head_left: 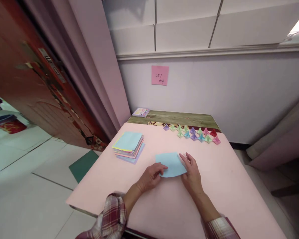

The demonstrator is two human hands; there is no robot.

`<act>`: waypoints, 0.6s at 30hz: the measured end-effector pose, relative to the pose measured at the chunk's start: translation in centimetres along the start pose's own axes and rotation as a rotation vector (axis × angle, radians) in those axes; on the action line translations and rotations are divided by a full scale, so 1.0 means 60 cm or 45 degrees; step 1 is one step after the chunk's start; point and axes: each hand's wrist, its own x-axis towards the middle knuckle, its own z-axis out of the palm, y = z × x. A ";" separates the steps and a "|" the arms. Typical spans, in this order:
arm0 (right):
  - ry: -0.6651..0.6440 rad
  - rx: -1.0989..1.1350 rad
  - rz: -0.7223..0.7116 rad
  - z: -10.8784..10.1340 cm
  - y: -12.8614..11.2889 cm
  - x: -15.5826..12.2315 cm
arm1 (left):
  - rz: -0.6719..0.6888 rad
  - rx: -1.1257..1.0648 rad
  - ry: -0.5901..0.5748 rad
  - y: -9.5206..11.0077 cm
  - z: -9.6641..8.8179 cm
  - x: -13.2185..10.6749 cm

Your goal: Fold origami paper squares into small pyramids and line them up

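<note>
A light blue sheet of paper [173, 164] is between my two hands, just above or on the pink-covered table. My left hand [153, 175] pinches its near left corner, with the index finger lying over the top. At the right edge, my right hand [192, 172] holds the sheet with its fingers fairly straight; its thumb is hidden by the paper. Beyond the sheet stand two rows of small folded paper pieces [193, 136] in purple, green, blue, pink and red. To the left lies a stack of coloured paper sheets [128, 142], light blue on top.
The pink table cover [214, 199] leaves a strip of wood-patterned tabletop [179, 117] bare at the back. A small printed packet [141, 112] lies in the far left corner. A pink note [159, 75] is on the wall. A red door [40, 73] stands at left.
</note>
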 end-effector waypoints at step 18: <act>-0.152 -0.005 -0.001 0.001 0.015 0.001 | -0.140 0.300 0.131 -0.027 0.004 0.003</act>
